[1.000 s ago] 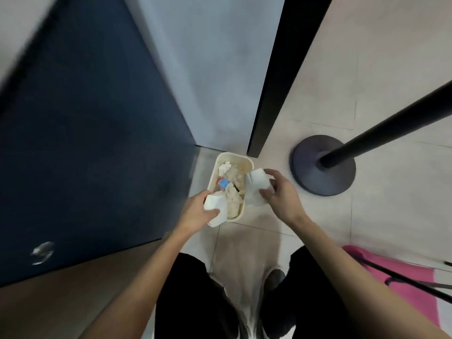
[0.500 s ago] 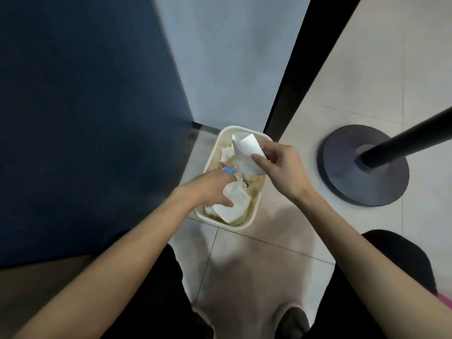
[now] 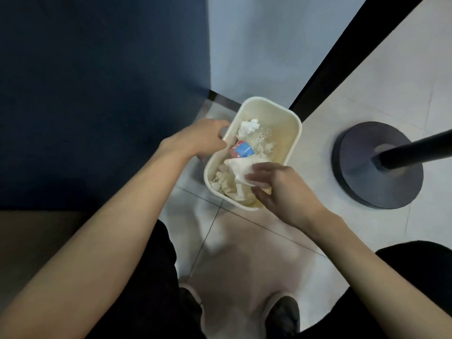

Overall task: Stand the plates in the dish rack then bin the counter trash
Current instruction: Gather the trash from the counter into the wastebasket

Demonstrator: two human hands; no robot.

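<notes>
I'm looking down on a pale tiled floor (image 3: 244, 253) stretching under both hands. A cream bin (image 3: 296, 133) is standing on it just beside the left hand (image 3: 203, 138), its near end sitting beneath the right hand (image 3: 281, 189). A dark round base (image 3: 367, 184) is resting well out beyond the right hand. Dark shoes (image 3: 281, 314) are standing on the tiles behind both hands.

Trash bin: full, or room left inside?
The trash bin is partly full: crumpled paper and a plastic bottle lie below its rim; far inner wall bare.
</notes>
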